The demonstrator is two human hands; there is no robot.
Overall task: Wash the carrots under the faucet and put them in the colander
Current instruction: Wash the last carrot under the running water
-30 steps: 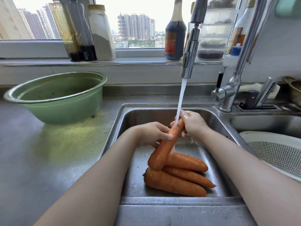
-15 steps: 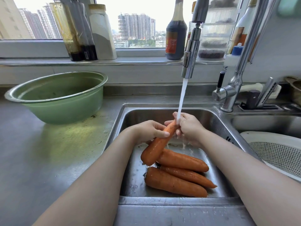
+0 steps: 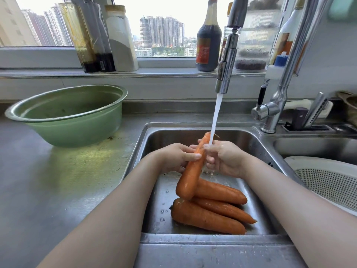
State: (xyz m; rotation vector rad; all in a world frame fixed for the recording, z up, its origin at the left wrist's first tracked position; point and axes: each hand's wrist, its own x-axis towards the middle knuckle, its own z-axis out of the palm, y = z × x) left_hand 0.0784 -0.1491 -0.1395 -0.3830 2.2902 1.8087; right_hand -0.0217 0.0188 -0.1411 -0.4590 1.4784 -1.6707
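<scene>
Raised carrot (image 3: 190, 176) tip now clears the left hand (image 3: 175, 157) and right hand (image 3: 226, 157), fingers (image 3: 211, 161) of both curled round it.

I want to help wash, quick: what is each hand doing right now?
Left hand: holding the carrot round its middle.
Right hand: fingers curled on the same carrot's top, under the water.
</scene>
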